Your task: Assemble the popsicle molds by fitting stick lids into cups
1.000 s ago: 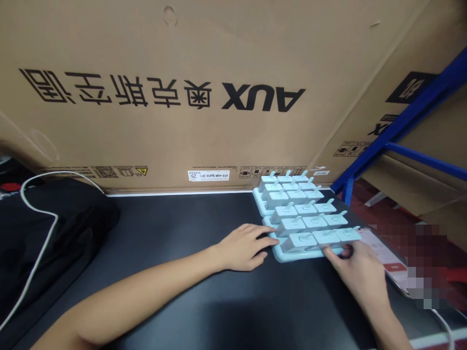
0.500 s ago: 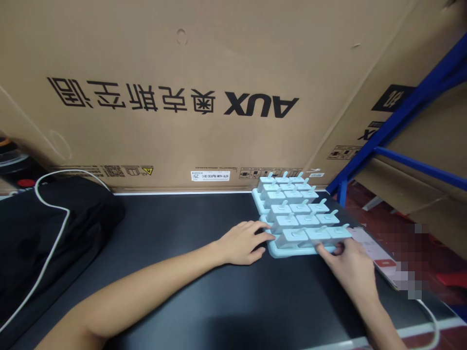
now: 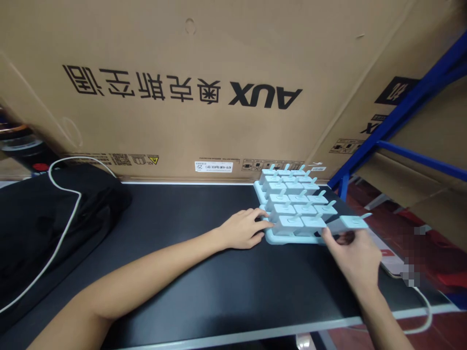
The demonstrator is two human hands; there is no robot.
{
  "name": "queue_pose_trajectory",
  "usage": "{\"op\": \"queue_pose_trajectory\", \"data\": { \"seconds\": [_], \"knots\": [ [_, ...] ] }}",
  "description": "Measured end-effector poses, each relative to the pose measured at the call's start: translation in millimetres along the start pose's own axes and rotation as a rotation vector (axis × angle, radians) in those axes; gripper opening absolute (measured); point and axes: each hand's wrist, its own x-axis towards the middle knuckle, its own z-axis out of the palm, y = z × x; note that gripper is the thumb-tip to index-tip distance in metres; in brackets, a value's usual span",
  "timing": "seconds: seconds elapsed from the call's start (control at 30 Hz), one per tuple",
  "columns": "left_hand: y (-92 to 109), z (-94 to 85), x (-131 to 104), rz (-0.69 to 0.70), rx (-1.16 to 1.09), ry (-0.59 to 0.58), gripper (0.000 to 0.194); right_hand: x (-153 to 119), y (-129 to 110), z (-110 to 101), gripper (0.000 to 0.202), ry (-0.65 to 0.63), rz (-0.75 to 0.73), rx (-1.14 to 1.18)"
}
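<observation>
Two light blue popsicle mould trays stand one behind the other on the black table, filled with rows of lidded moulds with stick handles. My left hand rests at the left edge of the front tray, fingers apart, fingertips touching it. At the front right corner, my right hand grips a single popsicle mould, which is tilted and lifted out to the right of the front row. Two moulds of that row remain beside it.
A large cardboard box stands behind the table. Black cloth with a white cable lies at left, near a dark bottle. A blue metal frame and a phone-like object are at right.
My right hand has lifted the front right mould out of its row and moved it to the right. My left hand stays at the tray. The view has shifted slightly.
</observation>
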Motion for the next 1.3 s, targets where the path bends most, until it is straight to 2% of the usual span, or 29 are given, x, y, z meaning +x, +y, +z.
{"op": "queue_pose_trajectory", "data": {
  "seconds": [0.13, 0.23, 0.3, 0.47, 0.67, 0.8, 0.93, 1.03, 1.17, 1.3],
  "knots": [
    [-0.6, -4.4, -6.5, -0.020, 0.039, -0.014, 0.036, -13.4, -15.2, -14.7, 0.046, 0.049, -0.022, 0.043],
    [-2.3, -11.3, -18.3, -0.042, 0.062, -0.023, 0.036, -32.6, -29.7, -21.8, 0.051, 0.000, -0.046, 0.103],
    [-3.9, -17.6, -29.5, -0.064, 0.071, -0.030, 0.036, -46.0, -39.4, -23.8, 0.051, -0.055, -0.126, 0.134],
    [-13.2, -37.1, -66.6, -0.149, 0.074, -0.048, 0.035, -67.4, -63.3, -24.7, 0.028, -0.234, -0.423, 0.304],
    [-42.9, -62.5, -118.7, -0.292, 0.127, -0.076, 0.038, -67.1, -81.9, -17.0, 0.016, -0.442, -0.443, 0.459],
    [-64.1, -74.7, -144.4, -0.382, 0.119, -0.077, 0.039, -59.7, -89.9, -9.8, 0.023, -0.552, -0.447, 0.539],
    [-72.7, -75.6, -151.0, -0.440, 0.101, -0.041, 0.039, -54.0, -102.1, -11.0, 0.032, -0.668, -0.460, 0.545],
    [-69.8, -71.9, -148.2, -0.407, 0.062, -0.020, 0.037, -51.7, -105.9, -15.1, 0.035, -0.713, -0.505, 0.494],
    [-55.8, -67.7, -144.6, -0.361, 0.001, -0.016, 0.035, -50.1, -92.2, -21.9, 0.041, -0.710, -0.610, 0.461],
    [-32.2, -59.1, -134.8, -0.315, -0.030, -0.030, 0.035, -51.9, -75.2, -34.8, 0.043, -0.679, -0.711, 0.524]
  ]
}}
